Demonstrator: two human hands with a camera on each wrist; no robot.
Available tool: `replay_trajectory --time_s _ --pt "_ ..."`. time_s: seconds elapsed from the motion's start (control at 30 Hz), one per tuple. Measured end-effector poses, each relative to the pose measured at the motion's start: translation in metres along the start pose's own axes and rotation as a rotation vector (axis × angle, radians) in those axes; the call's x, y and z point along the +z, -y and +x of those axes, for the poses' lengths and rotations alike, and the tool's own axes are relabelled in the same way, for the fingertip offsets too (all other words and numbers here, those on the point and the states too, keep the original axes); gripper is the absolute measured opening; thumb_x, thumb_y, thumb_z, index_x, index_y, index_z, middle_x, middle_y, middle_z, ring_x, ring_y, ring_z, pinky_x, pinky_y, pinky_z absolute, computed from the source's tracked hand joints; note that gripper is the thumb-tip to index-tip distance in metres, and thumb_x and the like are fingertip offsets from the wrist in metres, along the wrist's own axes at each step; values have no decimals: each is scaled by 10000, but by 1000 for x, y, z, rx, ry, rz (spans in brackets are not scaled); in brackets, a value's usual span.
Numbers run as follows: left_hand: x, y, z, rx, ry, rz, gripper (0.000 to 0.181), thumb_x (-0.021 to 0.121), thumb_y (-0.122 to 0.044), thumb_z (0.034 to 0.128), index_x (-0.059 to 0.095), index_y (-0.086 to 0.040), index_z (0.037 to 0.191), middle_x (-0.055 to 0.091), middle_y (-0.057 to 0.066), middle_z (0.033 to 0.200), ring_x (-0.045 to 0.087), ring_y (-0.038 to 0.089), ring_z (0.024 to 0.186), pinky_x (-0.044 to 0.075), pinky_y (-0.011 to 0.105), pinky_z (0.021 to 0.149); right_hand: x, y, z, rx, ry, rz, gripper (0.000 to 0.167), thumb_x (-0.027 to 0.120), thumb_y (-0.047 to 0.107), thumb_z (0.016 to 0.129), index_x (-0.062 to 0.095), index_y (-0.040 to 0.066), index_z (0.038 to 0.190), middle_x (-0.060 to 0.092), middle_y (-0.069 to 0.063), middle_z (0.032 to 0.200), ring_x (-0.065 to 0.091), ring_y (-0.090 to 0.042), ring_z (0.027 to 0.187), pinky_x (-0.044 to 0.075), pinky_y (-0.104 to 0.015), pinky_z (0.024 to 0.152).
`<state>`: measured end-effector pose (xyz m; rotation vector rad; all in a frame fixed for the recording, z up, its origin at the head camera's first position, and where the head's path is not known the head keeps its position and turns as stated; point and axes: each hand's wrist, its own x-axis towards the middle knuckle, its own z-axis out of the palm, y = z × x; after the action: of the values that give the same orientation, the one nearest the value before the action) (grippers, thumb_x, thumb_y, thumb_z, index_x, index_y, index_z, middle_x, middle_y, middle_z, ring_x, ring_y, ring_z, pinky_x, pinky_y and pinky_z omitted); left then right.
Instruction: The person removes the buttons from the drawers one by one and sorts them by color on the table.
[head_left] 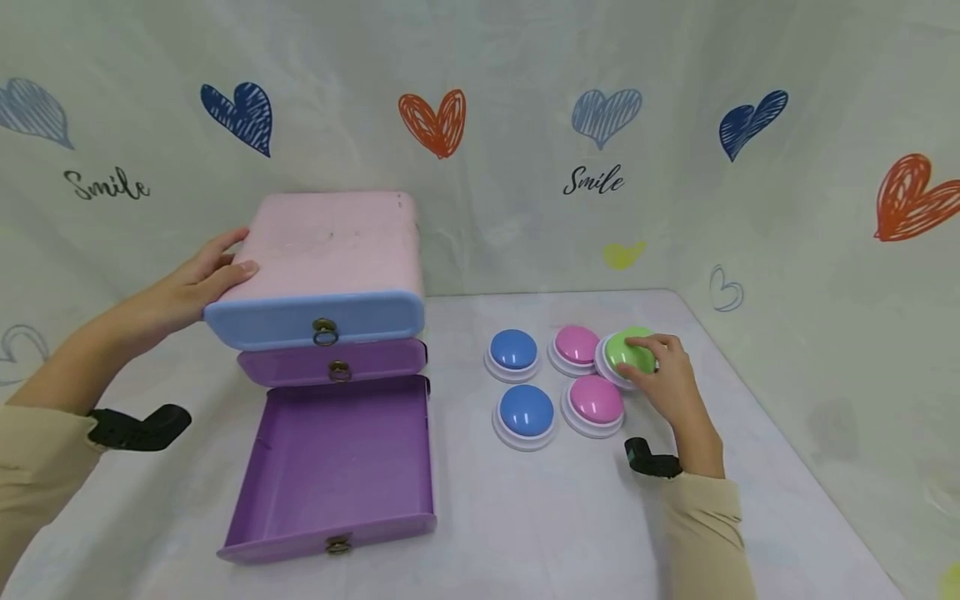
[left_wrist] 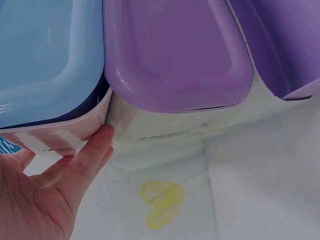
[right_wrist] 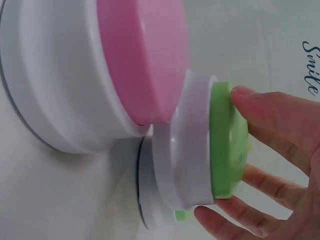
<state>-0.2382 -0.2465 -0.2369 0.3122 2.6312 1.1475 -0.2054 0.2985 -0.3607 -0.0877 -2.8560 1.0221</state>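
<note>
My left hand (head_left: 198, 279) rests against the left edge of the small drawer cabinet's pink top (head_left: 333, 237). In the left wrist view its fingers (left_wrist: 87, 162) lie fairly straight along the side. With my right hand (head_left: 667, 371) I hold a green push button (head_left: 628, 352) on a white base, thumb on one side of the dome and fingers around the other. The right wrist view shows another white base (right_wrist: 146, 185) with a bit of green behind it. Pink buttons (head_left: 576, 344) (head_left: 597, 399) and blue buttons (head_left: 513, 349) (head_left: 527, 410) stand just left.
Below the cabinet's blue drawer (head_left: 315, 321), a purple drawer (head_left: 292, 367) sticks out slightly. The lowest purple drawer (head_left: 345, 458) is pulled far out, its bare inside showing. A white cloth (head_left: 510, 517) covers the table, and a heart-printed curtain (head_left: 510, 225) hangs behind.
</note>
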Motion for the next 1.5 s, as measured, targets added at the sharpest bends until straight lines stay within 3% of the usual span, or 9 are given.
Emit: replay_trajectory --time_s 0.17,0.4,0.77,1.1,1.33,1.5 --pt "0 1 -1 0 2 -5 701 280 -447 989 -200 -264 1467 -97 289 1515 232 557 1248 187 750 942 6 -1 2 10 22 -31 638 661 242 851 387 44 1392 234 -304 1421 236 -513 1267 255 -660 1018" --pt "0 2 -1 2 2 -6 697 279 -445 989 -200 -275 1466 -101 286 1515 232 561 1245 186 755 937 -5 -3 -6 1 13 -80 604 674 207 833 431 18 1351 288 -329 1370 275 -544 1233 272 -671 989" --pt "-1 2 -1 13 -3 -8 692 277 -440 991 -190 -266 1470 -105 280 1518 230 549 1250 198 723 942 -29 -13 -19 92 174 -170 644 700 259 795 428 -9 1312 280 -373 1293 328 -571 1151 343 -672 912" --pt "1 1 -1 7 -9 8 698 277 -452 987 -196 -270 1468 -95 284 1517 253 556 1240 211 745 942 -26 -25 -19 131 266 -143 652 685 213 804 381 -20 1331 250 -390 1279 336 -561 1131 346 -660 917" --pt "1 2 -1 10 -13 12 707 280 -449 988 -203 -256 1467 -49 308 1507 296 546 1215 218 745 942 -25 -25 -18 144 280 -145 657 675 209 812 363 -22 1342 214 -407 1307 293 -591 1153 326 -686 921" --pt "1 2 0 17 -14 20 704 275 -449 987 -206 -260 1465 -36 311 1505 310 545 1206 225 745 944 -25 -19 -18 106 238 -172 647 660 220 825 366 -34 1342 198 -417 1339 237 -616 1176 314 -701 910"
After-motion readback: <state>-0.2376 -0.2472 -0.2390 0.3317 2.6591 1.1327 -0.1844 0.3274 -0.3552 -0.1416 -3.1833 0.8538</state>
